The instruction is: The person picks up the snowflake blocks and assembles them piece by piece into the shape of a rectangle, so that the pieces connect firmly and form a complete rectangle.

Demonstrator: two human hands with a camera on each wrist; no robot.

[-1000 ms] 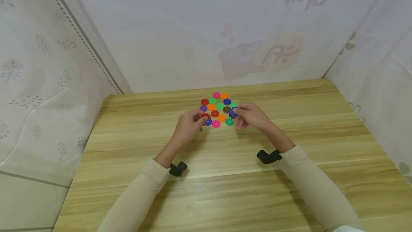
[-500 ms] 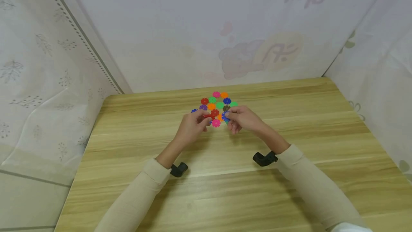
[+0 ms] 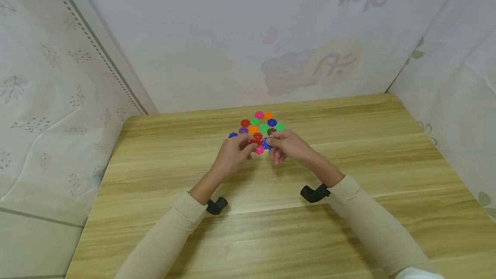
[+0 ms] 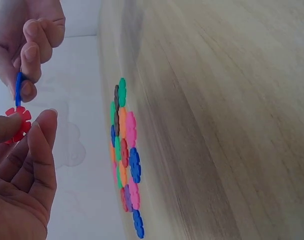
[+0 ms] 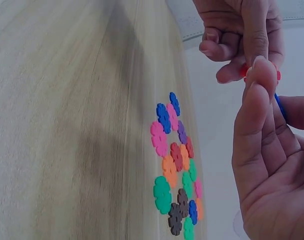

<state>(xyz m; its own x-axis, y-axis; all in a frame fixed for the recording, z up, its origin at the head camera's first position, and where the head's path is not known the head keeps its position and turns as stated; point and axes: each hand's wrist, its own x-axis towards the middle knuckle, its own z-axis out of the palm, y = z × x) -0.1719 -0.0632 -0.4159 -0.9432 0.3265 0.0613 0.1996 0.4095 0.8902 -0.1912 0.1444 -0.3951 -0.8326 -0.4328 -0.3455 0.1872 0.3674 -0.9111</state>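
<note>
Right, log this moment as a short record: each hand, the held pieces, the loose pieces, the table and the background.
Left hand: pinches a red disc with a notched rim
Right hand: pinches a blue disc, seen edge-on in the left wrist view
Held pair: raised above the table, close together; whether they are slotted together cannot be told
Loose discs: lying flat in a cluster; pink, orange, green, blue, purple, red, brown
Table: wood-grain top
Background: pale, with faint printed pictures and lettering
</note>
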